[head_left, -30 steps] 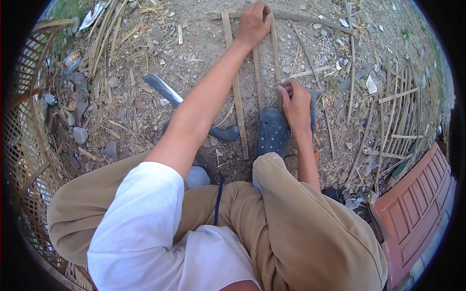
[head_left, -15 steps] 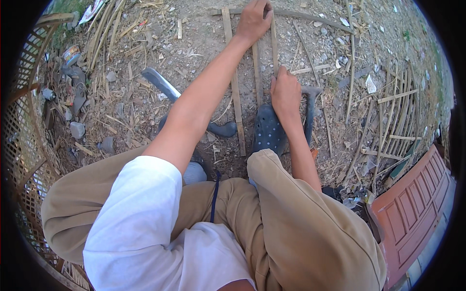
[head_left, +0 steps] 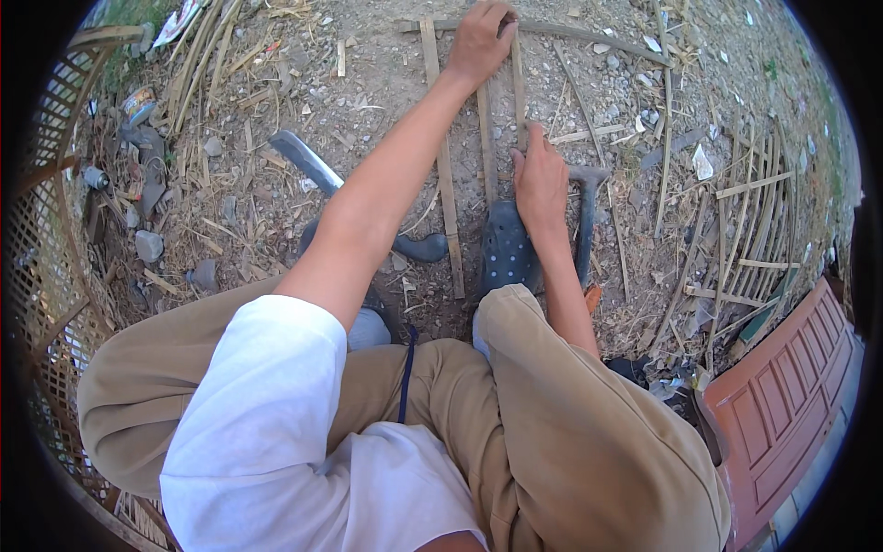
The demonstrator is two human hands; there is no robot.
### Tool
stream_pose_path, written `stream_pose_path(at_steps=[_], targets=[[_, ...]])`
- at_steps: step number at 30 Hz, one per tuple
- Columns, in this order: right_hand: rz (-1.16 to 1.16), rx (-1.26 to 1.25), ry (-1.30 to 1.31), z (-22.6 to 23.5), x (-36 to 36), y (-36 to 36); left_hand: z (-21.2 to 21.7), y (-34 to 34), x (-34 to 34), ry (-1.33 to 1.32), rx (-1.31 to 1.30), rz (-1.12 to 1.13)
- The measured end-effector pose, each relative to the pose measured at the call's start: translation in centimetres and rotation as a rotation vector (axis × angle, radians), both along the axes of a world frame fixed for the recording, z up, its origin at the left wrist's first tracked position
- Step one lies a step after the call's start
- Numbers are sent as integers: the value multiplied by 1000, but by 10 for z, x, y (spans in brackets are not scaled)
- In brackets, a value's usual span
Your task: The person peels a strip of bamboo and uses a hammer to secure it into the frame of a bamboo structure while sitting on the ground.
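Observation:
Several thin bamboo strips lie on the ground in front of my feet. At the far end my left hand (head_left: 480, 44) is closed on one narrow bamboo strip (head_left: 519, 83), next to a bamboo crosspiece (head_left: 589, 35). My right hand (head_left: 541, 182) is closed around that strip's near end, just above a dark clog with pale dots (head_left: 504, 253). Two more strips run alongside, a middle strip (head_left: 487, 138) and a left strip (head_left: 445, 166). A machete blade (head_left: 308, 158) passes under my left forearm; a dark curved handle (head_left: 421, 247) shows beyond it. Beside my right wrist lies a dark hammer-like tool (head_left: 588, 207).
A woven bamboo lattice (head_left: 55, 221) curves along the left rim. On the right lie a slatted bamboo frame (head_left: 759, 221) and a reddish-brown panelled board (head_left: 782, 396). Long bamboo strips (head_left: 204, 55), stones and litter are scattered over the dirt.
My right hand has shifted slightly, its forefinger now stretched a little further up along the strip. The left hand stays almost where it was at the far end.

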State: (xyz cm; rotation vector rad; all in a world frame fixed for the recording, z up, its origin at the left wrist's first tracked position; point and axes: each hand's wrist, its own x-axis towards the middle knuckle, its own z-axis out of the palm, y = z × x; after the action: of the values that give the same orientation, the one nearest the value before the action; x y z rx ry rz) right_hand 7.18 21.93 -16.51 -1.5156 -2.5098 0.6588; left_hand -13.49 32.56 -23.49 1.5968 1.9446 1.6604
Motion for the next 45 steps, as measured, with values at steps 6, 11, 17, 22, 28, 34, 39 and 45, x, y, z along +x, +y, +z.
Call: stream_pose_path(at_steps=[6, 11, 17, 22, 28, 34, 39, 45], targets=[[-4, -23, -34, -1, 2, 0, -2, 1, 1, -3, 7, 4], [132, -77, -129, 1, 0, 12, -2, 3, 0, -66, 23, 30], [383, -7, -245, -2, 7, 31, 12, 1, 6, -41, -51, 56], [391, -71, -130, 2, 14, 33, 14, 0, 2, -16, -60, 76], [163, -199, 213, 28, 46, 22, 13, -1, 1, -64, -113, 86], [-409, -192, -117, 46, 131, -20, 19, 3, 5, -46, -125, 86], [-295, -317, -158, 32, 164, -49, 12, 3, 5, 14, -54, 67], [-268, -323, -204, 24, 164, -43, 7, 4, 2, 76, 8, 22]])
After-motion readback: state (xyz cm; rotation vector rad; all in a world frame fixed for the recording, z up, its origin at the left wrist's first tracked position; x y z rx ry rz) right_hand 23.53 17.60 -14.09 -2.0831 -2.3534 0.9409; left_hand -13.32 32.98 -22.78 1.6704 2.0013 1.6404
